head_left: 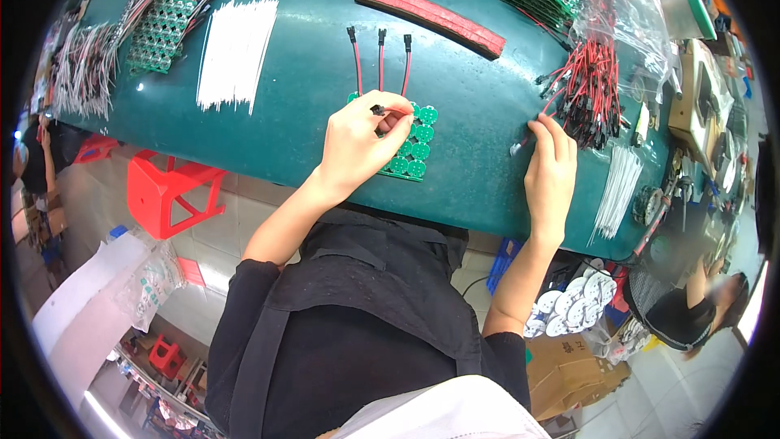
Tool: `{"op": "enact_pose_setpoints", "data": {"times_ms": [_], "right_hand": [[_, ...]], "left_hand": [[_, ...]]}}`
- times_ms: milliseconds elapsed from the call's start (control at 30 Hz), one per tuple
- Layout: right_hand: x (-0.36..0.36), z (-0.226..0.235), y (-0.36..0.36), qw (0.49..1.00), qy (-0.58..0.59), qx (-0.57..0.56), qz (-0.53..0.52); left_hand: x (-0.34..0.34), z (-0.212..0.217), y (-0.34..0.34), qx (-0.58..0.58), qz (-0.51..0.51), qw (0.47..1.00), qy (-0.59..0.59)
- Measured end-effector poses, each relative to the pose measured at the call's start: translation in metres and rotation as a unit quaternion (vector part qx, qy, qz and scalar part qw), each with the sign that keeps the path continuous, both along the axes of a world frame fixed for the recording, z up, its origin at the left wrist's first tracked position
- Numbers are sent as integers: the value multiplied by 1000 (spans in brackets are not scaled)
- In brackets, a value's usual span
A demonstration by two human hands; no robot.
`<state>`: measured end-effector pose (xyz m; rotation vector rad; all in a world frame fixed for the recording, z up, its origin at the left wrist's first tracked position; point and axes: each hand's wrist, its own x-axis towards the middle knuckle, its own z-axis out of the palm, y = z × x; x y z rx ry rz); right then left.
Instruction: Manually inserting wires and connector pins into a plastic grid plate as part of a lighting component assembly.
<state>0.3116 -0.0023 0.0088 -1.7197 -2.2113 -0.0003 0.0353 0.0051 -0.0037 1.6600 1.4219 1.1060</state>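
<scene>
Red, slender wire (396, 109) in left hand (354, 136)

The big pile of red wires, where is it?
In the head view, the wire pile lies on the right side of the green table, just beyond the right hand.

Desk (479, 142) middle: circuit panel (418, 152) partly under the left hand (364, 142), three leads (381, 65) reaching out beyond it.
Behind the leads: a bar (429, 18), slantwise.
Desk left: strip pile (236, 53); farther over, a second panel (158, 32) among wires (85, 73).
Desk right: wire bundle (591, 89) just past the right hand (552, 167), thin strips (619, 191) nearer the edge.
Before the desk, left: stool (154, 187).
</scene>
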Motion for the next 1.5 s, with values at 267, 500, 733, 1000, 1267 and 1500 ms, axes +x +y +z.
{"op": "enact_pose_setpoints", "data": {"times_ms": [267, 500, 733, 1000, 1267, 1500], "right_hand": [[2, -6, -3, 999, 40, -11, -26], [0, -6, -4, 1000, 19, 15, 2], [0, -8, -5, 1000, 17, 22, 5], [-2, -6, -6, 1000, 1, 15, 14], [-4, -9, -7, 1000, 0, 26, 4], [-5, -9, -11, 998, 39, 50, 10]], "left_hand": [[0, -1, -1, -6, 6, 1000, -3], [5, -4, -1, 49, 26, 998, 26], [4, -4, 0, 61, 20, 997, 37], [3, -6, 0, 31, 19, 999, -4], [2, -7, -1, -19, 26, 998, -53], [5, -4, -1, 22, 29, 999, -7]]}}
